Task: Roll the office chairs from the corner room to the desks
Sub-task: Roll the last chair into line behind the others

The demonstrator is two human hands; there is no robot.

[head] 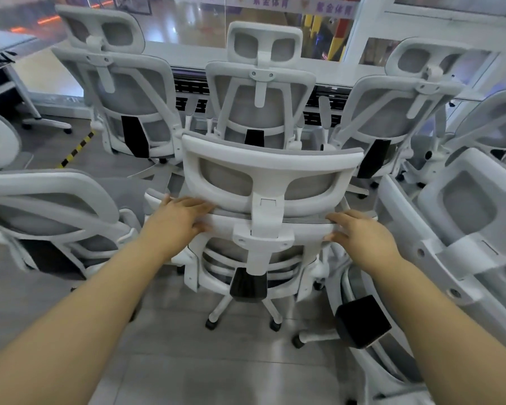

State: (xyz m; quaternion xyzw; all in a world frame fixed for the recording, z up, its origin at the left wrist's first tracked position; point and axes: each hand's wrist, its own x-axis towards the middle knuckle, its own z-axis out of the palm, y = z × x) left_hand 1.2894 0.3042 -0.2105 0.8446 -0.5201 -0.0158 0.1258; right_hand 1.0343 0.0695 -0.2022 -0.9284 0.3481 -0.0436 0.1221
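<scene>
At the centre of the view, close before the person, stood the chair (270, 182), its back turned to the camera, white frame and grey mesh, headrest on top and a black block low on its spine. Both hands lay on the top bar of its backrest, just under the headrest. To the left of the headrest post, the left hand (176, 219) grasped that bar, fingers curled over the top and thumb under it. To the right of the post, the right hand (360, 232) grasped the same bar in like manner, fingers over the edge. The chair's castors rested on the grey floor (187, 361) below it.

Beyond the chair stood three more chairs in a row, all backs to the camera: the left chair (129, 92), the middle chair (260, 92) directly behind the headrest, and the right chair (398, 103). Past them ran a desk (187, 55) edge under a glass wall (205, 19). Beside the chair on the left sat another, the near-left chair (50, 200); on the right, tilted and very close, the near-right chair (462, 229). Far left of the chair, yellow-black tape (76, 149) crossed the floor.
</scene>
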